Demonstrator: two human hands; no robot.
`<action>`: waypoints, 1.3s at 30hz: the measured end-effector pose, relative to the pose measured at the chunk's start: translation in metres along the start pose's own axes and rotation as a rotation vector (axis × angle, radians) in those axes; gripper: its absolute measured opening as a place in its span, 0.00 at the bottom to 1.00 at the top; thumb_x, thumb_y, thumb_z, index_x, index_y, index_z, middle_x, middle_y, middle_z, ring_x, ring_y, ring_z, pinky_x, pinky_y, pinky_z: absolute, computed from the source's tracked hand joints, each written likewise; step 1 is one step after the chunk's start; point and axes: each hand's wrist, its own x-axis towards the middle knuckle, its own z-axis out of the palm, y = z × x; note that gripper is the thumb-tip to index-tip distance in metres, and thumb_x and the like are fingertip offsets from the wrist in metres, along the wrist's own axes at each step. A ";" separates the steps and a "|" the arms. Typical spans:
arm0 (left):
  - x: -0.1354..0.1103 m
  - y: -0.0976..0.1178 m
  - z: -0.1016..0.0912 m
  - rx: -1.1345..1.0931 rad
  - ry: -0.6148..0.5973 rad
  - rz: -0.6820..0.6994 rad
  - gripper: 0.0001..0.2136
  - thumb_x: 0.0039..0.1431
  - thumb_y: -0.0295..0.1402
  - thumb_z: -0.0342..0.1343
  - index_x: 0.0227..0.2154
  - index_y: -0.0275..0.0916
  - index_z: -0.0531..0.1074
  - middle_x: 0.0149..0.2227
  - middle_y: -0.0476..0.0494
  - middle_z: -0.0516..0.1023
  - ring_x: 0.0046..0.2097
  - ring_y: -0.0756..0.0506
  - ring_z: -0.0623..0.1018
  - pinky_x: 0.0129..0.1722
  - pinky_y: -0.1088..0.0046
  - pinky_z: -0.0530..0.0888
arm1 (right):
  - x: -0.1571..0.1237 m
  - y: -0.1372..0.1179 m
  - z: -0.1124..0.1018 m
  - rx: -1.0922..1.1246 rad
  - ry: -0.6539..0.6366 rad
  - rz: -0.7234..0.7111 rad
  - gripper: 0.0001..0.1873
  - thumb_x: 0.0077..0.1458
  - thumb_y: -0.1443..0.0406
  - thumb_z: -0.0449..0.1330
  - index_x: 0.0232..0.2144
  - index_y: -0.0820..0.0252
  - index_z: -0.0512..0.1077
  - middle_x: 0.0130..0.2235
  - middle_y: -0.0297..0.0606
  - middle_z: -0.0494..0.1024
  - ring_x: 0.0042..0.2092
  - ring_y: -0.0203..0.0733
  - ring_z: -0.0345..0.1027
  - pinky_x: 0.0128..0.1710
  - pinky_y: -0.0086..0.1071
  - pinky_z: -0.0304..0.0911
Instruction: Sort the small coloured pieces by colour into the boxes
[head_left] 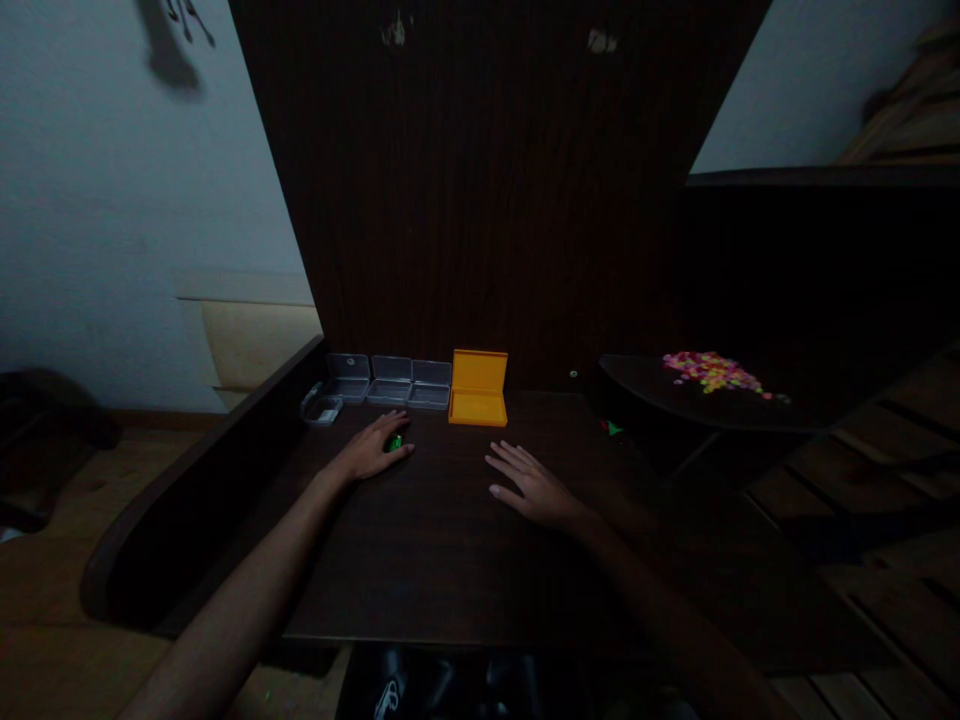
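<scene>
My left hand (pixel 373 447) rests on the dark wooden desk with fingers stretched out and thumb apart. A small shiny green object (pixel 395 441) lies in the gap between its thumb and forefinger, partly covered; its kind is not clear. To the right, my right hand (pixel 534 487) is spread palm down over the desk, holding nothing. Beyond the hands stands an orange plastic box (pixel 478 408) with its lid raised. Left of that box are clear plastic boxes, one (pixel 347 390), another (pixel 389 391) and a third (pixel 430 397), lids up.
A further clear container (pixel 322 409) sits by the desk's left side panel (pixel 202 470). On the raised corner shelf (pixel 795 405) lies a heap of small colourful pieces (pixel 712 372). Small green and red bits (pixel 612 428) lie below the shelf. A tall dark back panel (pixel 480 190) rises behind.
</scene>
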 end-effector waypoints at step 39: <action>-0.022 0.123 0.041 -0.103 -0.164 0.390 0.27 0.64 0.47 0.44 0.61 0.38 0.58 0.67 0.37 0.54 0.68 0.41 0.53 0.66 0.57 0.56 | 0.002 0.009 0.004 0.104 0.030 -0.005 0.29 0.67 0.52 0.37 0.61 0.56 0.61 0.66 0.39 0.56 0.68 0.43 0.44 0.67 0.48 0.41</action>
